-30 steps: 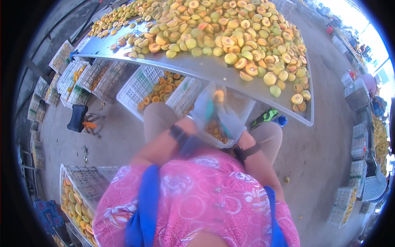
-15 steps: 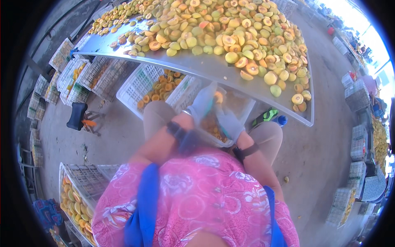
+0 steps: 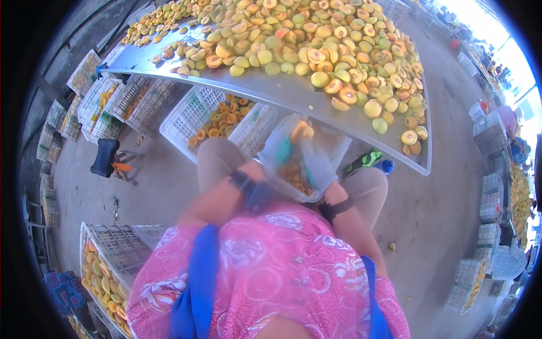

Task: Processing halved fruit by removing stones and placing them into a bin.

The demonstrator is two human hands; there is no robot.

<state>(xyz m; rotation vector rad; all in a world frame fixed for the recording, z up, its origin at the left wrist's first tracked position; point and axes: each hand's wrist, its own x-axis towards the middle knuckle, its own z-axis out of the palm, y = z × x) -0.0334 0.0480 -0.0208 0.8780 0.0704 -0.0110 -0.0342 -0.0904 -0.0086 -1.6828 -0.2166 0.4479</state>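
Note:
My left hand (image 3: 278,148), in a pale glove with a teal palm, is closed around a peach half (image 3: 303,130) just below the table's near edge. My right hand (image 3: 318,167), gloved the same way, comes up close to that fruit. Its fingers look curled but blurred, and whatever they hold is hidden. Both hands are over a white crate (image 3: 307,196) between my knees, with small orange-brown pieces (image 3: 293,176) in it. Ahead, a metal table (image 3: 271,90) bears a large heap of halved peaches (image 3: 305,42).
Left of my hands, another white crate (image 3: 178,121) holds peach halves. A black-topped stool (image 3: 105,158) and stacked crates (image 3: 132,101) stand farther left. Behind my left elbow is a crate of fruit (image 3: 101,277). A blue-capped bottle (image 3: 387,165) lies by my right knee. People work at far right.
My left hand has turned, so more of its teal palm shows. The peach half has risen slightly toward the table edge. My right hand has shifted only a little.

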